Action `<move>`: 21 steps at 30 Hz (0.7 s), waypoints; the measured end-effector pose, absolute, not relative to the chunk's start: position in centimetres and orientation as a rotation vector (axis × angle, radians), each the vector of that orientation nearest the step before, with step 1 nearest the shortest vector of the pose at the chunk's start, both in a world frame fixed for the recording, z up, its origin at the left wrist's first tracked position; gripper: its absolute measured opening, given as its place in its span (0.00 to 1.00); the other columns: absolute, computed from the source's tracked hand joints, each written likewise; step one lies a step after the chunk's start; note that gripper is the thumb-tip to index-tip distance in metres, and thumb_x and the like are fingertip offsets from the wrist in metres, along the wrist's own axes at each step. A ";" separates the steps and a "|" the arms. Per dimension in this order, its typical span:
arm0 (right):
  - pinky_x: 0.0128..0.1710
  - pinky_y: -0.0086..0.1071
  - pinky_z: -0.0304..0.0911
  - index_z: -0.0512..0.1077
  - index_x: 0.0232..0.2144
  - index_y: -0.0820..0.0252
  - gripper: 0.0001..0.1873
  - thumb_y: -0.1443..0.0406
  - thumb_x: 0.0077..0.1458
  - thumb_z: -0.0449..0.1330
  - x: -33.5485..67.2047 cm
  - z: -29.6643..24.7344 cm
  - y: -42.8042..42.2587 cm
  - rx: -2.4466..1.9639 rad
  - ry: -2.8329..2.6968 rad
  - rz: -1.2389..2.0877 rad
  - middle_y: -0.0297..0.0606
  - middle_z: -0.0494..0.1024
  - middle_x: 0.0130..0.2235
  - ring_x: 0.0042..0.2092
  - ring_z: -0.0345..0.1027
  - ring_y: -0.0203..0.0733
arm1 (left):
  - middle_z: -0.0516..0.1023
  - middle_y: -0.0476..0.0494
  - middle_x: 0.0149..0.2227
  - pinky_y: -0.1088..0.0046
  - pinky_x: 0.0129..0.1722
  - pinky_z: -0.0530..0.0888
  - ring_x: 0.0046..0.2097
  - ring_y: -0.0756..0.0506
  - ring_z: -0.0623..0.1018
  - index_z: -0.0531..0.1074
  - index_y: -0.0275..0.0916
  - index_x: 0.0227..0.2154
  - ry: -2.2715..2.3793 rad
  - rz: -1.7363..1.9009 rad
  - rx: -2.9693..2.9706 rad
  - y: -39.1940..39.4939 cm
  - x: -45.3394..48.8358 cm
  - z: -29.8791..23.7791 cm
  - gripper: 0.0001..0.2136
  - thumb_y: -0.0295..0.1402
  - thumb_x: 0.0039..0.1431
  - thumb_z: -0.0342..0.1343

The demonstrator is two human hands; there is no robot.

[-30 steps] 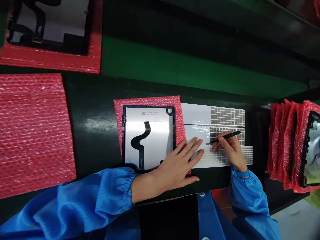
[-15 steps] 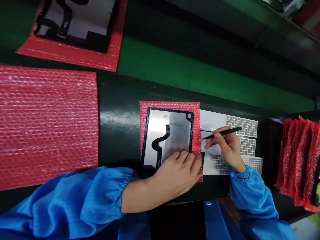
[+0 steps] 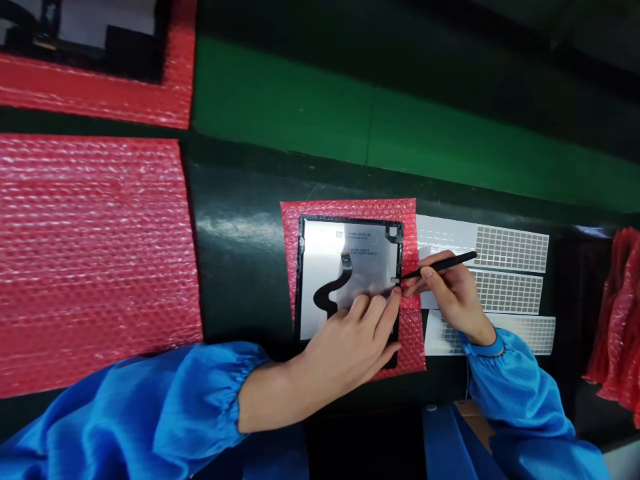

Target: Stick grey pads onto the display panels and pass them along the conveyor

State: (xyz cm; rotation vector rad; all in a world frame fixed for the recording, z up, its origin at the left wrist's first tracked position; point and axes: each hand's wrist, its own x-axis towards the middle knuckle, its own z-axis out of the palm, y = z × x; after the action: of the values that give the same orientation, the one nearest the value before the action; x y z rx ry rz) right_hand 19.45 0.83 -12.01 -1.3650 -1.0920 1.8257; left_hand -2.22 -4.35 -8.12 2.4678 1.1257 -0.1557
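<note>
A tablet screen panel [image 3: 320, 248], silver-backed with a black frame, lies face down on a red bubble-wrap bag [image 3: 413, 333]. A dark ribbon cable [image 3: 326, 293] curves across its back. Over the panel's lower right part rests my left hand [image 3: 353, 340], fingers stretched out, the index fingertip at the right edge. My right hand [image 3: 457, 293] pinches black tweezers [image 3: 443, 265] whose tip reaches that same edge. At the tip shows a small pale sticker [image 3: 395, 280]; I cannot tell whether the tweezers still grip it.
White sheets [image 3: 505, 291] with grids of small grey stickers lie to the right. A large red bubble-wrap sheet [image 3: 95, 260] covers the left. Another panel [image 3: 133, 53] on red wrap sits at the upper left. Red bags [image 3: 620, 327] stand at the far right.
The tweezers have carried the small sticker from beside the panel onto its right edge. My left index finger has stretched up to that spot. The view has shifted slightly.
</note>
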 end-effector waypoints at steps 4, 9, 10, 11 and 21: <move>0.36 0.37 0.84 0.71 0.45 0.54 0.13 0.52 0.70 0.62 19.4 -12.0 0.8 -1.390 -1.104 1.830 0.34 0.84 0.33 0.32 0.83 0.41 | 0.76 0.32 0.46 0.63 0.34 0.79 0.45 0.37 0.77 0.63 0.22 0.68 1.112 -0.190 2.427 -4.2 -2.3 -8.0 0.34 0.44 0.69 0.57; 0.37 0.37 0.83 0.71 0.46 0.54 0.13 0.52 0.71 0.62 19.4 -12.2 0.7 -1.391 -1.115 1.836 0.35 0.84 0.34 0.33 0.83 0.41 | 0.76 0.33 0.45 0.65 0.32 0.79 0.43 0.38 0.77 0.64 0.20 0.68 1.112 -0.157 2.454 -4.0 -2.3 -8.2 0.35 0.45 0.68 0.58; 0.37 0.37 0.83 0.71 0.46 0.54 0.13 0.53 0.71 0.62 19.5 -12.2 0.7 -1.387 -1.111 1.838 0.35 0.84 0.34 0.33 0.84 0.41 | 0.76 0.34 0.44 0.65 0.31 0.78 0.43 0.39 0.77 0.64 0.20 0.67 1.116 -0.142 2.464 -4.0 -2.3 -8.2 0.36 0.45 0.67 0.59; 0.37 0.38 0.83 0.72 0.46 0.54 0.12 0.53 0.71 0.62 19.5 -12.3 0.6 -1.381 -1.105 1.841 0.35 0.84 0.34 0.33 0.84 0.41 | 0.76 0.34 0.44 0.65 0.31 0.78 0.42 0.39 0.77 0.64 0.19 0.67 1.119 -0.129 2.470 -3.9 -2.3 -8.2 0.36 0.45 0.67 0.59; 0.39 0.37 0.84 0.72 0.46 0.54 0.12 0.54 0.72 0.61 19.6 -12.1 0.7 -1.391 -1.118 1.848 0.35 0.84 0.34 0.35 0.85 0.42 | 0.76 0.33 0.45 0.66 0.28 0.77 0.42 0.39 0.79 0.60 0.24 0.71 1.111 -0.183 2.391 -3.5 -2.5 -8.2 0.36 0.46 0.70 0.55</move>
State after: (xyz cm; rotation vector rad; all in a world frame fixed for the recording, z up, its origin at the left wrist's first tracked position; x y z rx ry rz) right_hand 19.59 0.72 -12.10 -1.3911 -1.1178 1.8481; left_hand -2.47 -3.54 -8.20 2.3912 1.1112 -0.1830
